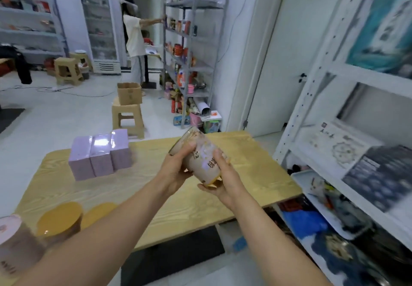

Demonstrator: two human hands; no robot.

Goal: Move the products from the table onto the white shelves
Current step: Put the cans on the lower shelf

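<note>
Your right hand (225, 179) is wrapped around the lower end of a can (201, 159), fingers curled under its yellow bottom rim. Your left hand (176, 167) presses on the can's other side, thumb on top. Both hands pinch the can between them. The can is tilted, its top leaning away from you toward 11 o'clock, and it is up in the air over the middle of the table (256, 174).

Out from your hands, at 9 o'clock, a block of purple boxes (100, 154) sits on the table, the boxes touching each other. Down at 7 o'clock, near the table's close corner, stand more cans: two with yellow lids (60, 221) and one with a pink lid (10, 225), partly hidden by your left arm.

At 3 o'clock stand the white shelves (321, 107). Some flat boxes and trays already lie on them, but they are blurry, so you cannot tell which ones came from the table.

You look to be early or midway in the job. This can is lifted but not yet shelved. The purple boxes and the other cans are left to move.
</note>
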